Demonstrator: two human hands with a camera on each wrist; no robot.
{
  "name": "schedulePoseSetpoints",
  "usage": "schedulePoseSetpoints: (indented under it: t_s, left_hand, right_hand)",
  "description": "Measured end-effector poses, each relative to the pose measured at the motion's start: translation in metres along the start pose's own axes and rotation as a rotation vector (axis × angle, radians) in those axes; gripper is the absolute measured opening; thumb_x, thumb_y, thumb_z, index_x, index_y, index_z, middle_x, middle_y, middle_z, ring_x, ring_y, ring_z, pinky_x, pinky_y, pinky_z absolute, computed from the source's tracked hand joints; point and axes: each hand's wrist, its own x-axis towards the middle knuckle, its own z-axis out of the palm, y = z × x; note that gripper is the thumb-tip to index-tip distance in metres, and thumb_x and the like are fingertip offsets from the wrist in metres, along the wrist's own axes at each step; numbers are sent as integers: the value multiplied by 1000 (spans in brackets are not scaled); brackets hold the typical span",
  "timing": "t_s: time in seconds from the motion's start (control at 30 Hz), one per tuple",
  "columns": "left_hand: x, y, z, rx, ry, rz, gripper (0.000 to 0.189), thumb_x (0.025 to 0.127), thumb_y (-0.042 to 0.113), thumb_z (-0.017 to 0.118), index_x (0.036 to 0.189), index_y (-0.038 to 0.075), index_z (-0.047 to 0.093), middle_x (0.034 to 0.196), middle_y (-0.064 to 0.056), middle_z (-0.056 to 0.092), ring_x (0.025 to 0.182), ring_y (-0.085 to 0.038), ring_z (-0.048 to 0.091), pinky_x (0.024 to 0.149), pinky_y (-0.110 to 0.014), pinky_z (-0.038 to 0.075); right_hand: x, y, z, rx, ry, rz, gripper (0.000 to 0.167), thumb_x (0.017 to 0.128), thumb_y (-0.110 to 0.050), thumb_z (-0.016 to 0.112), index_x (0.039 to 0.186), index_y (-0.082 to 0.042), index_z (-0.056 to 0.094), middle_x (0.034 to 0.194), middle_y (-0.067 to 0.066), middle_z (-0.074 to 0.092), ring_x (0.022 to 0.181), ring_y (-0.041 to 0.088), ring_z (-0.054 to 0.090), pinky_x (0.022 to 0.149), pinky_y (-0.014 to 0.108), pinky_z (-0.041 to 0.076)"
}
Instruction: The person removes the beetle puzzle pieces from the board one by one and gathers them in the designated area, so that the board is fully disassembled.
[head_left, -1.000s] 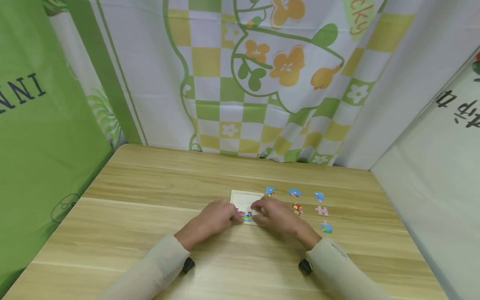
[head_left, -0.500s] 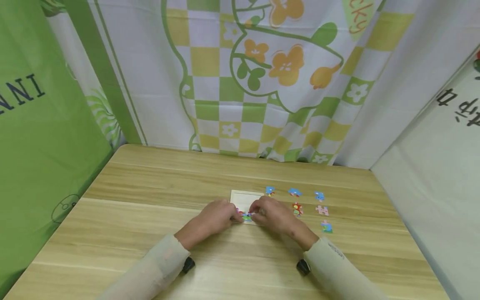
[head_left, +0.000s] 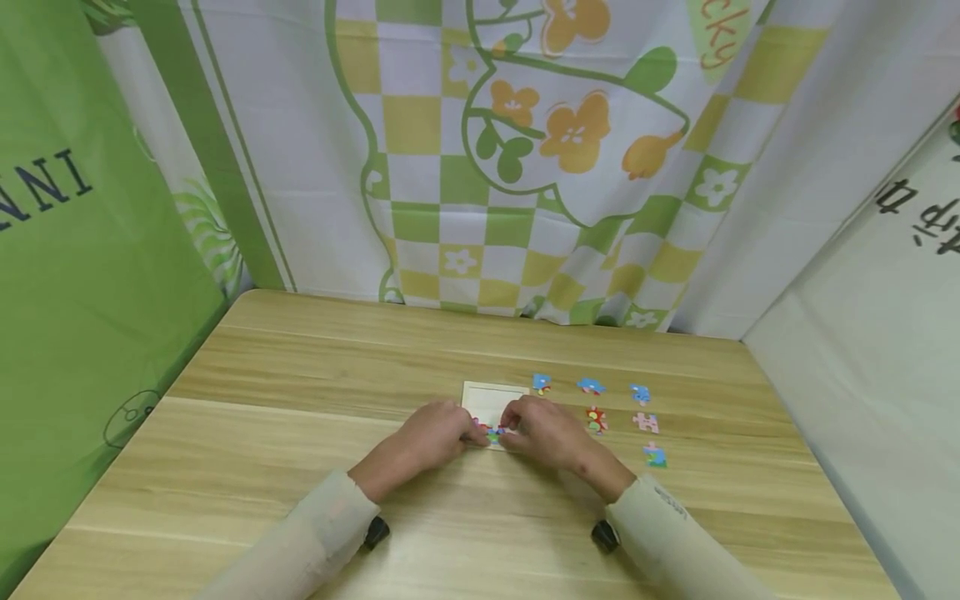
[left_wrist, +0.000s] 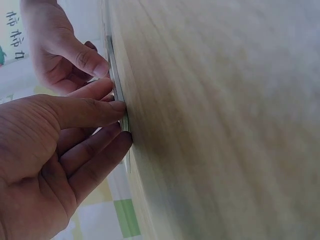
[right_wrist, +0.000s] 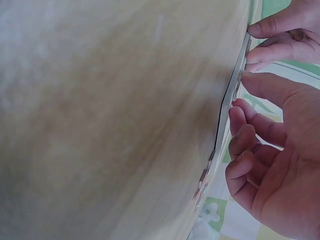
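Observation:
A small pale wooden puzzle tray (head_left: 497, 386) lies on the table, with brightly coloured puzzle pieces (head_left: 491, 435) along its near edge. My left hand (head_left: 435, 432) grips the tray's near left corner; its thumb and fingertips meet the tray edge in the left wrist view. Over the near right corner, my right hand (head_left: 551, 432) has thumb and index finger around a puzzle piece, mostly hidden by the hand. Its other fingers curl loosely in the right wrist view.
Right of the tray lie several loose pieces, among them a blue one (head_left: 591, 386), a red one (head_left: 596, 419), a pink one (head_left: 646, 422) and a blue-green one (head_left: 655, 455). A patterned curtain (head_left: 487, 183) hangs behind the wooden table (head_left: 337, 358).
My right thumb and index finger have shifted slightly left along the tray's near edge, covering more of the coloured pieces. The left hand stays in place; the loose pieces lie as before.

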Motion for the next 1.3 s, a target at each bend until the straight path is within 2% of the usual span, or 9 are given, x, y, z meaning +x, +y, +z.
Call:
schedulePoseSetpoints:
  t_s: [0.17,0.33,0.47,0.53,0.7,0.8,0.9,1.1,1.3]
  left_hand:
    - [0,0,0,17,-10,2,26,90,-1,74,106,17,84,122,-6,72,105,-25,71,76,-30,57]
    - [0,0,-1,-15,-41,-42,28,88,-4,75,108,15,83,128,-9,69,77,-14,64,52,-22,37]
    - [-1,0,-1,-26,-46,-47,29,88,-3,76,109,16,82,129,-9,68,86,-19,68,49,-21,31]
    - [-1,0,-1,-11,-48,-43,27,89,1,77,110,17,82,129,-8,68,103,-26,70,52,-21,38]
    - [-2,1,-2,50,-59,-23,30,91,2,74,112,21,82,130,-8,68,116,-33,66,75,-33,57]
    - [-2,1,-2,76,-64,-6,35,90,-1,72,114,22,81,131,-9,67,116,-33,66,83,-41,58]
    - [-3,0,-4,52,-63,-5,39,89,-5,69,115,21,81,132,-10,66,117,-33,66,86,-41,57]
    - [-5,-3,-5,-38,-66,-28,40,88,-10,67,115,16,80,132,-10,65,121,-34,63,73,-29,53]
    - [-5,-4,-4,-39,-61,-11,37,89,-8,68,114,16,81,132,-10,66,122,-34,62,89,-36,56]
  right_hand:
    - [1,-1,0,-1,-15,23,14,91,-25,78,98,-15,71,92,-5,66,85,11,60,74,34,52]
    - [2,-1,0,-5,-13,30,14,90,-25,78,97,-15,71,92,-6,65,85,10,59,73,34,51]
    - [2,0,1,-10,-6,21,13,91,-24,78,97,-15,71,92,-6,65,84,10,59,71,33,51]
    - [1,0,1,-12,-5,20,13,91,-24,78,97,-15,71,92,-6,65,84,10,59,71,32,51]
    - [1,-2,0,-15,-11,33,14,91,-25,78,98,-15,71,93,-6,65,85,10,60,72,33,51]
    - [2,-3,0,-14,-13,38,14,91,-24,78,98,-15,70,92,-5,65,85,10,59,72,32,51]
    - [2,-3,-1,-9,-9,35,13,90,-22,78,96,-14,70,91,-5,64,84,10,59,71,31,51]
    - [4,-3,-1,-5,-14,32,12,90,-20,78,96,-13,70,91,-5,65,84,10,59,71,31,51]
    - [3,-3,-1,9,-20,33,13,90,-21,78,97,-13,70,91,-5,67,83,10,60,72,32,52]
